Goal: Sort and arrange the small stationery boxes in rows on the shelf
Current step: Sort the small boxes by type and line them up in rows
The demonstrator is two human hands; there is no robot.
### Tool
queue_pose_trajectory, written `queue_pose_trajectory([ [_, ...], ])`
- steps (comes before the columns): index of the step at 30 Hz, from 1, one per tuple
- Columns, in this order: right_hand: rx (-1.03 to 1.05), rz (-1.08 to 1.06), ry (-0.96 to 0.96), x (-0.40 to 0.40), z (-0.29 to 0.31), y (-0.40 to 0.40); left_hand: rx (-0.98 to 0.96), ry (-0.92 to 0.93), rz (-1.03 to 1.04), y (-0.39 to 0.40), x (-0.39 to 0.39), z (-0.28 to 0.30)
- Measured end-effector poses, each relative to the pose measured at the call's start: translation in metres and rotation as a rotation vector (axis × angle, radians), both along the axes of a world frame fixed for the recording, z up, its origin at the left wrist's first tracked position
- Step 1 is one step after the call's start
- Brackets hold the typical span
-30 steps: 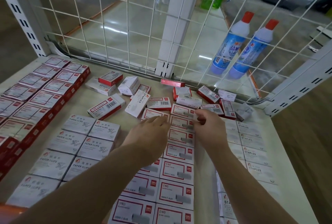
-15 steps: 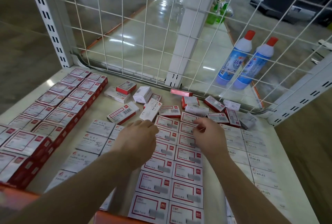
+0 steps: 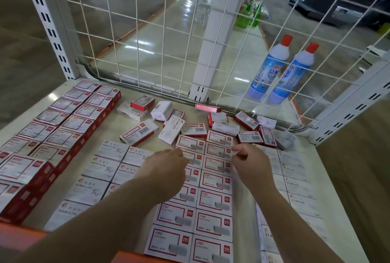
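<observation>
On the shelf (image 3: 118,134), box rows (image 3: 213,199) are partly hidden beneath both hands; left hand (image 3: 166,169) lies relaxed, right hand (image 3: 251,162) curled, its hold unclear.

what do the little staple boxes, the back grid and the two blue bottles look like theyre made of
Staple boxes: thin printed cardboard, slightly glossy, with folded edges and flaps. Back grid: likely white-coated metal wire, thin rods crossing in squares. Blue bottles: apparently plastic, glossy with printed labels and red caps.
</observation>
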State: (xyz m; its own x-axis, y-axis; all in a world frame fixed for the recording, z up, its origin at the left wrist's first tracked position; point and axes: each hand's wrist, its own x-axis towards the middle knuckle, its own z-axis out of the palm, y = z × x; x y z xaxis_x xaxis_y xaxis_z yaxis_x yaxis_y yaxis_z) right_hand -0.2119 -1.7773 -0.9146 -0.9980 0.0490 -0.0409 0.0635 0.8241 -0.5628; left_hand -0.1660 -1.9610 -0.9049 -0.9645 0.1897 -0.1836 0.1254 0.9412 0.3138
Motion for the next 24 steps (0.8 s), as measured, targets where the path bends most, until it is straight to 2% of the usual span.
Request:
queue_pose_trajectory([
  [13, 0.01, 0.008, -0.022, 0.004, -0.006, -0.007, 0.004, -0.047, 0.031, 0.0, -0.001, -0.002],
  [20, 0.019, 0.032, -0.004, 0.005, -0.004, -0.005, 0.041, -0.005, 0.033, -0.001, -0.003, 0.001],
  [24, -0.053, 0.066, -0.016, 0.0, -0.001, -0.013, 0.106, 0.098, 0.085, -0.023, 0.0, 0.004],
])
